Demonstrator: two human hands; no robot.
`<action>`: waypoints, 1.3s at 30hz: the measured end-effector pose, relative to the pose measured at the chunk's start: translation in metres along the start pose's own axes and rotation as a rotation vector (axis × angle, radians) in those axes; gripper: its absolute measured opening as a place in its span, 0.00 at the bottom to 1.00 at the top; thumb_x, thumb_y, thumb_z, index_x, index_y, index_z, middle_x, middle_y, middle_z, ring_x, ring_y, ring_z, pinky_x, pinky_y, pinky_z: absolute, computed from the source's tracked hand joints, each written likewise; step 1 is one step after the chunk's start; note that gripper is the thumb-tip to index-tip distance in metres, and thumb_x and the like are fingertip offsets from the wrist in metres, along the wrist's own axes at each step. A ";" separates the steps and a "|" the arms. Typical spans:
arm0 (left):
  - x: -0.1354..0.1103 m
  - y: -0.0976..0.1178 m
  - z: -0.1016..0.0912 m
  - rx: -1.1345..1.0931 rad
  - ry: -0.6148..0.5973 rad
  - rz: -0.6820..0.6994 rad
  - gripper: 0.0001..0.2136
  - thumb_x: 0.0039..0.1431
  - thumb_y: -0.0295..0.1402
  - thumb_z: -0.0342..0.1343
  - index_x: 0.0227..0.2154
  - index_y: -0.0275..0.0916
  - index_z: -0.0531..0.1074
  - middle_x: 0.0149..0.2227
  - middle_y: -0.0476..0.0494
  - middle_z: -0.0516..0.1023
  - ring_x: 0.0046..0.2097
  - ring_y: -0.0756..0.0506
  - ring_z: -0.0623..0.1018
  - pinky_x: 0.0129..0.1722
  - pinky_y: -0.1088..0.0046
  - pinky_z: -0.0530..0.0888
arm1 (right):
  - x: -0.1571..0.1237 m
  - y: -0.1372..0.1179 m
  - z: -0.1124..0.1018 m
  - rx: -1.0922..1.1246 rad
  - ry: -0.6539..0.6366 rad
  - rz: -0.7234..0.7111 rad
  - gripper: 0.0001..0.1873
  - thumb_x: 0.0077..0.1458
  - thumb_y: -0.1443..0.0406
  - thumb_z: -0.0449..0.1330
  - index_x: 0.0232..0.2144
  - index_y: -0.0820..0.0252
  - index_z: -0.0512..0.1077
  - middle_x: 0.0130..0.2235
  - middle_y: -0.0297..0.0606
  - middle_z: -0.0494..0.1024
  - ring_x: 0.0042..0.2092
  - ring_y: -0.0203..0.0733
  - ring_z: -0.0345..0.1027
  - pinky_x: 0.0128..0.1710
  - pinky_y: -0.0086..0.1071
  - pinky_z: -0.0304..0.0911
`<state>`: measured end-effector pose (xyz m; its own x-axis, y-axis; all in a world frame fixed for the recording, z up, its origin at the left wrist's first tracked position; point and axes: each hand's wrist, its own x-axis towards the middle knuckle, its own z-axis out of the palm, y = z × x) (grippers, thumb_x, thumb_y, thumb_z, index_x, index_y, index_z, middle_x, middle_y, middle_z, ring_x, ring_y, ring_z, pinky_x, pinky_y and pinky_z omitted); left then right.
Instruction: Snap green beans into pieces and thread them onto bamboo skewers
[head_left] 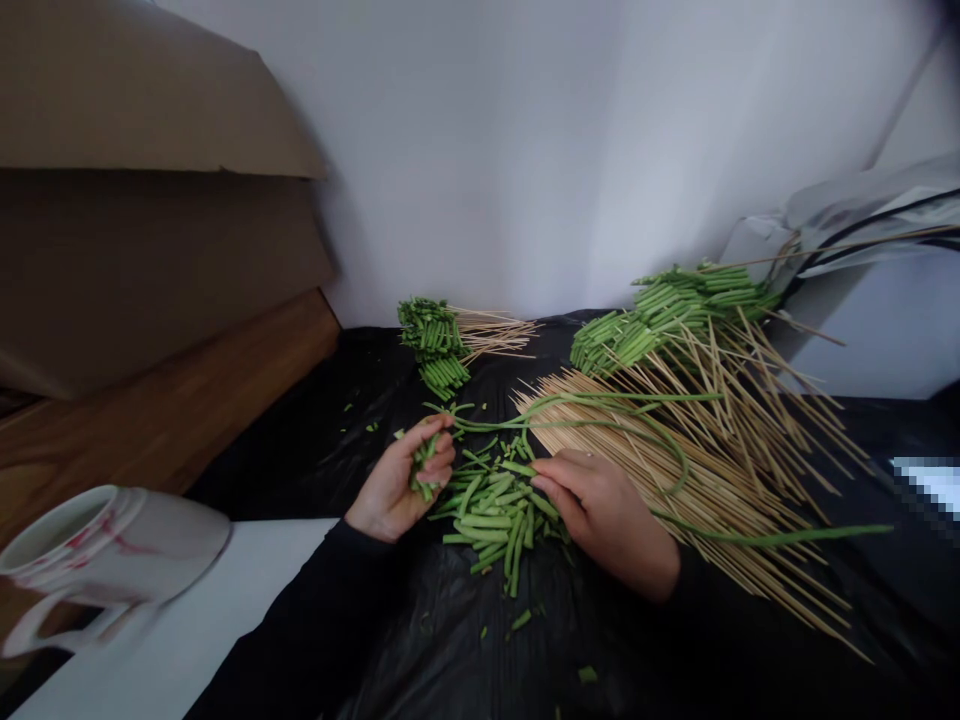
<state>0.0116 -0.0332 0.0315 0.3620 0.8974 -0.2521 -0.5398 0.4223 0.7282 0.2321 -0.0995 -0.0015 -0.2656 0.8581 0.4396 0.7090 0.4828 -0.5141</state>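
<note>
L. hand (405,475): fingers curled round a few short, green cut bean pieces (422,464), ends showing betw. fingers; contact w/ the long beans near its fingertips can't be told. R. hand (611,515): thumb & forefinger pinching 1 slim green bean segment (517,467), held just above the pile.

Pile, loose, short light-green bean cuts (491,522): betw. & below the hands, on a wrinkled black plastic sheet (322,400). Small scraps toward viewer.

Skewers, thin, straight, pale wood, lg. qty (675,480): fanned, R. of pile; long uncut green beans (825,533) draped across.

Threaded lots, green beans on skewers, 2 stacks: sm. (431,325) at ctr. rear; lg. (667,315) at R. rear, nr. pale wall (510,150).

Mug, white, w/ handle (150,545): L. side, on flat white panel (247,575); red marking, too blurred to read.

Box, brown cardboard (157,250): L. rear, on brown wooden surface (232,385).
</note>
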 end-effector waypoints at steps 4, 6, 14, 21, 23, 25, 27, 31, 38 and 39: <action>-0.007 -0.014 0.007 0.514 -0.089 0.098 0.09 0.57 0.34 0.60 0.36 0.33 0.72 0.23 0.53 0.64 0.19 0.59 0.58 0.15 0.85 0.51 | -0.001 0.002 0.001 -0.007 -0.003 -0.018 0.12 0.64 0.65 0.50 0.40 0.59 0.73 0.33 0.38 0.74 0.37 0.41 0.67 0.39 0.34 0.60; -0.011 -0.017 0.009 0.600 -0.162 0.112 0.16 0.57 0.42 0.59 0.39 0.33 0.73 0.26 0.50 0.67 0.20 0.58 0.59 0.16 0.83 0.52 | -0.001 0.002 0.001 -0.007 0.004 -0.026 0.12 0.64 0.65 0.50 0.41 0.59 0.73 0.34 0.38 0.74 0.38 0.41 0.67 0.40 0.34 0.60; -0.011 -0.019 0.008 0.684 -0.100 0.078 0.17 0.56 0.45 0.58 0.35 0.33 0.75 0.18 0.55 0.61 0.17 0.58 0.53 0.16 0.80 0.46 | 0.000 0.001 0.003 -0.015 0.008 -0.032 0.12 0.64 0.65 0.49 0.41 0.60 0.73 0.34 0.39 0.73 0.37 0.41 0.67 0.39 0.35 0.60; -0.015 -0.025 0.015 0.788 -0.044 0.126 0.12 0.50 0.39 0.64 0.27 0.34 0.74 0.18 0.54 0.65 0.19 0.57 0.58 0.18 0.80 0.54 | 0.001 -0.004 -0.001 -0.040 0.017 -0.084 0.12 0.64 0.66 0.50 0.38 0.60 0.74 0.35 0.40 0.74 0.39 0.43 0.66 0.41 0.38 0.60; -0.017 -0.026 0.019 0.809 -0.056 0.160 0.11 0.50 0.38 0.64 0.26 0.34 0.74 0.20 0.53 0.67 0.21 0.56 0.61 0.20 0.80 0.58 | 0.001 -0.007 -0.002 -0.050 0.044 -0.117 0.11 0.63 0.65 0.51 0.39 0.59 0.74 0.36 0.41 0.75 0.41 0.44 0.65 0.43 0.39 0.60; -0.019 -0.028 0.024 0.841 -0.077 0.207 0.11 0.49 0.37 0.64 0.24 0.34 0.74 0.22 0.51 0.70 0.24 0.54 0.65 0.23 0.79 0.62 | 0.001 -0.010 -0.002 -0.049 0.068 -0.133 0.11 0.64 0.65 0.51 0.41 0.59 0.74 0.36 0.41 0.75 0.40 0.43 0.65 0.43 0.39 0.60; -0.020 -0.030 0.026 0.861 -0.091 0.234 0.11 0.49 0.37 0.65 0.24 0.34 0.73 0.23 0.50 0.70 0.25 0.53 0.65 0.24 0.79 0.63 | 0.000 -0.012 -0.002 -0.032 0.069 -0.131 0.12 0.64 0.65 0.50 0.41 0.59 0.74 0.35 0.40 0.75 0.38 0.43 0.65 0.41 0.38 0.60; -0.023 -0.034 0.027 0.771 -0.119 0.128 0.12 0.52 0.39 0.63 0.27 0.35 0.72 0.18 0.56 0.58 0.19 0.56 0.54 0.18 0.80 0.51 | -0.002 -0.016 0.000 0.085 0.099 -0.103 0.09 0.63 0.67 0.52 0.38 0.60 0.73 0.34 0.38 0.75 0.38 0.41 0.66 0.38 0.35 0.60; -0.027 -0.039 0.030 0.787 -0.137 0.186 0.11 0.53 0.38 0.61 0.26 0.35 0.70 0.19 0.55 0.60 0.21 0.56 0.56 0.20 0.80 0.54 | -0.001 -0.020 0.000 0.338 0.226 0.013 0.05 0.59 0.67 0.58 0.36 0.57 0.74 0.34 0.34 0.78 0.36 0.37 0.70 0.37 0.31 0.63; -0.027 -0.038 0.031 0.835 -0.148 0.209 0.11 0.53 0.37 0.61 0.26 0.35 0.70 0.20 0.54 0.62 0.22 0.55 0.59 0.21 0.79 0.57 | 0.000 -0.019 -0.001 0.363 0.248 0.042 0.05 0.58 0.67 0.58 0.36 0.57 0.74 0.34 0.35 0.78 0.37 0.38 0.71 0.37 0.32 0.64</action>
<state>0.0463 -0.0773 0.0302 0.4437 0.8960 -0.0180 0.1062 -0.0326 0.9938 0.2196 -0.1090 0.0092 -0.0451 0.8314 0.5539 0.4287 0.5169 -0.7410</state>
